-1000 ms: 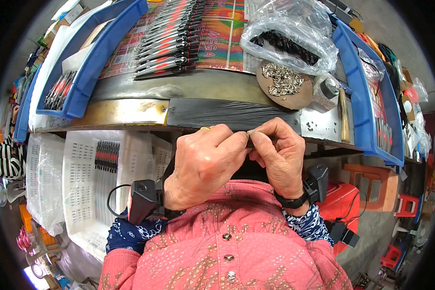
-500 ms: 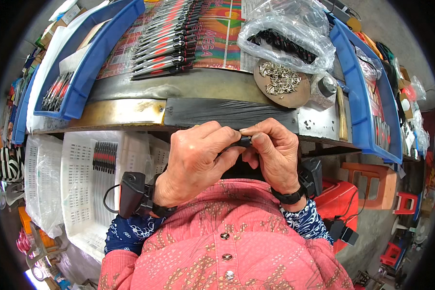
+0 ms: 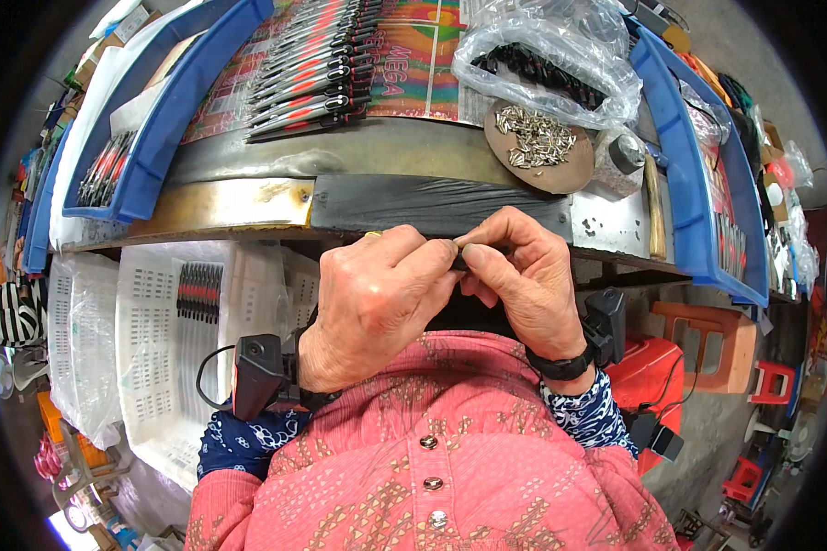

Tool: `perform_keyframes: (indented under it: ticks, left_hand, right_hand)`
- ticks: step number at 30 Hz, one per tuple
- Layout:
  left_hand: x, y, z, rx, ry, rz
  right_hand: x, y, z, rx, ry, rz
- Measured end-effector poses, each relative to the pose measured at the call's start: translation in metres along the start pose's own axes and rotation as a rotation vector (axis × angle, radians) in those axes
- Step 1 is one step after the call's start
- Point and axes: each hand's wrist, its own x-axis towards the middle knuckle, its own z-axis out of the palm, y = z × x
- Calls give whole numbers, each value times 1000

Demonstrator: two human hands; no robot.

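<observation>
Fingers of the left hand and the right hand come together in the head view, just off the near edge of the table, above the wearer's lap. Between them sits a small black piece, mostly covered, so from where I stand I can't make out its exact shape.

To handle something this little well, I'd say, keep the grip light, brace one hand while the other makes the fine adjustment, and line the piece up squarely before pressing. Holding it over the table would be safer, since a slip here could send it into the lap or onto the floor.

As for the fingers, neither hand is spread: the left thumb and forefinger pinch the piece from one side, the right thumb and forefinger from the other, their tips nearly touching.

Beyond them on the table, a round brown dish carries loose silvery metal bits. Behind it lies a clear plastic bag of black parts, and to its left a row of silver, red and black pens.
</observation>
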Motion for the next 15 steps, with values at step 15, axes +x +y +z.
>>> perform_keyframes:
  ticks: [15]
  left_hand:
    - [0,-5,-1,-271,-18,-114]
  right_hand:
    - [-4,22,1,211,-24,-121]
